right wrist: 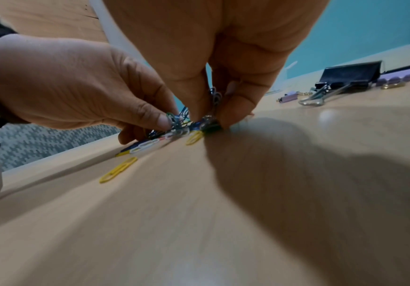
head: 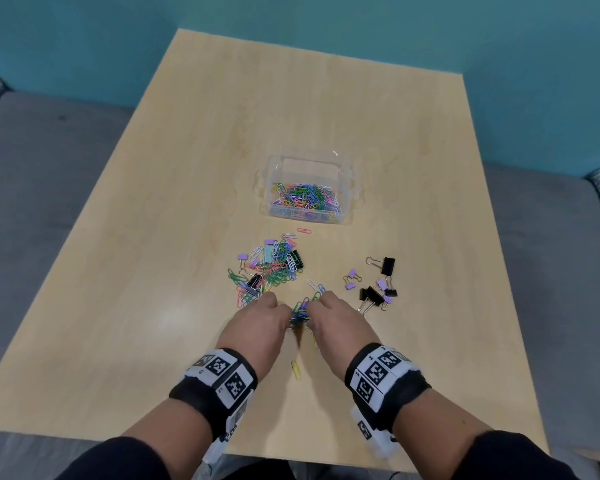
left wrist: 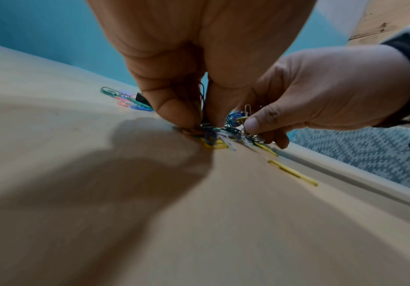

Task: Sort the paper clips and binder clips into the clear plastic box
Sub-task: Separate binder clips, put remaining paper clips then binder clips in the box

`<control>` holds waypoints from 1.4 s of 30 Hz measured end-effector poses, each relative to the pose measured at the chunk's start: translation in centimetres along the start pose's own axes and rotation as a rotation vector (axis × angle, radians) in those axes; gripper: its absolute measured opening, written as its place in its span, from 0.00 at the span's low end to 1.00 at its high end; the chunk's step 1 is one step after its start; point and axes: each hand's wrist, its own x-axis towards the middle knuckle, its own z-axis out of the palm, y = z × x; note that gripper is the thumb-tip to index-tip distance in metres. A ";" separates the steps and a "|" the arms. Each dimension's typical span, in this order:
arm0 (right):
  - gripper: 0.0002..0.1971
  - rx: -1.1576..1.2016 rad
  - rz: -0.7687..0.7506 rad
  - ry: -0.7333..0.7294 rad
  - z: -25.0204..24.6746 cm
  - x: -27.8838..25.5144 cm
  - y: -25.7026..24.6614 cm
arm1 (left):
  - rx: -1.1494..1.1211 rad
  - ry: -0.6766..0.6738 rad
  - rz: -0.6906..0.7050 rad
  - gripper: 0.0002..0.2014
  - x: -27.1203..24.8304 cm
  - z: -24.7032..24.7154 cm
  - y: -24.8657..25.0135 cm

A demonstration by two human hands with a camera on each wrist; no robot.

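Left hand (head: 257,325) and right hand (head: 333,322) pinch a tangled bunch of paper clips (head: 300,311) on the table (head: 153,271); light, slippery wire, probably best scooped from underneath.

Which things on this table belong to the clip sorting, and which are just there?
Part of the job:
clear plastic box
paper clips in the box
mixed clip pile
binder clips
clip bundle, pinched by left hand and right hand
yellow paper clip

Just there:
table
grey seat

Paper clips (head: 303,199) in box (head: 349,188)
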 end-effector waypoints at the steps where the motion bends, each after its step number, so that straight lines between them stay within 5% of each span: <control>1: 0.09 0.006 -0.007 -0.001 -0.2 0.0 0.1 | -0.007 -0.008 0.001 0.16 0.1 0.1 -0.1; 3: 0.02 0.033 0.002 -0.034 -0.9 0.1 0.3 | -0.022 -0.020 -0.012 0.17 0.2 0.1 -0.3; 7: 0.09 0.184 0.124 -0.102 -1.9 0.5 0.6 | -0.072 0.012 -0.096 0.04 0.5 -0.1 -0.7; 10: 0.09 0.303 0.164 -0.166 -2.5 0.7 1.0 | -0.154 -0.028 -0.133 0.09 0.6 -1.2 -0.7; 16: 0.05 0.785 0.378 -0.266 -5.0 2.3 1.7 | -0.622 -0.057 -0.299 0.07 1.7 -4.2 -0.9; 19: 0.07 0.896 0.397 -0.240 -7.2 4.9 2.3 | -0.934 -0.055 -0.409 0.08 4.0 -6.6 -1.2; 23: 0.08 0.956 0.416 -0.032 -10.2 10.2 3.5 | -0.797 0.103 -0.334 0.07 9.2 -10.3 -2.1; 27: 0.11 0.806 0.400 0.115 -12.4 14.7 3.8 | -0.481 0.216 -0.247 0.04 14.5 -13.2 -2.0; 30: 0.02 0.757 0.373 0.098 -13.4 16.3 3.5 | -0.321 0.175 -0.212 0.08 16.4 -13.6 -1.7; 32: 0.12 0.600 0.361 0.068 -13.5 16.5 3.8 | -0.279 0.162 -0.212 0.15 16.2 -13.3 -2.1; 37: 0.16 0.192 0.257 0.034 -11.9 10.8 3.8 | -0.293 0.260 -0.179 0.13 9.7 -10.6 -2.2; 42: 0.08 0.030 0.083 -0.173 -5.8 3.7 1.0 | -0.130 -0.005 -0.155 0.11 0.9 -4.5 0.9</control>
